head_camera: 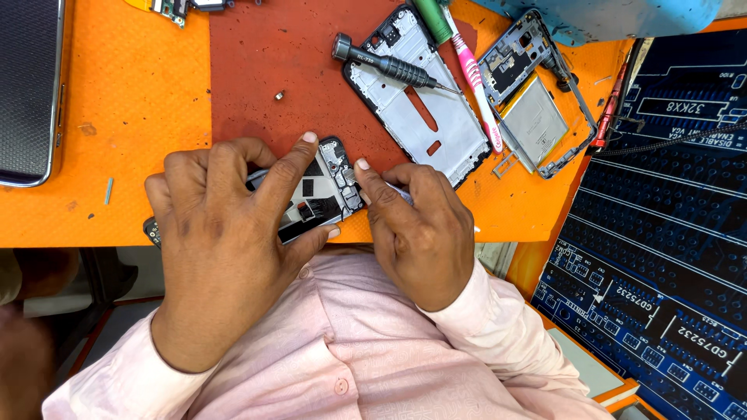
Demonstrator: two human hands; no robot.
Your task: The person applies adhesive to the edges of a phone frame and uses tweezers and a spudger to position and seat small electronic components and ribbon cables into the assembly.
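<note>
An opened phone body point(323, 194) with its inner boards showing lies at the near edge of the orange mat point(124, 101). My left hand point(222, 233) wraps over it from the left, index finger stretched to its top corner. Coming in from the right, my right hand point(416, 225) presses its index fingertip on the exposed board near the top. Most of the phone's lower part is hidden under my left hand.
A dark red pad point(272, 70) holds a phone frame point(420, 101) with a screwdriver point(385, 66) across it. Right of it lie a pink toothbrush point(478, 89) and another opened phone point(537, 101). A small screw point(279, 96) sits loose. A dark phone point(27, 85) rests far left.
</note>
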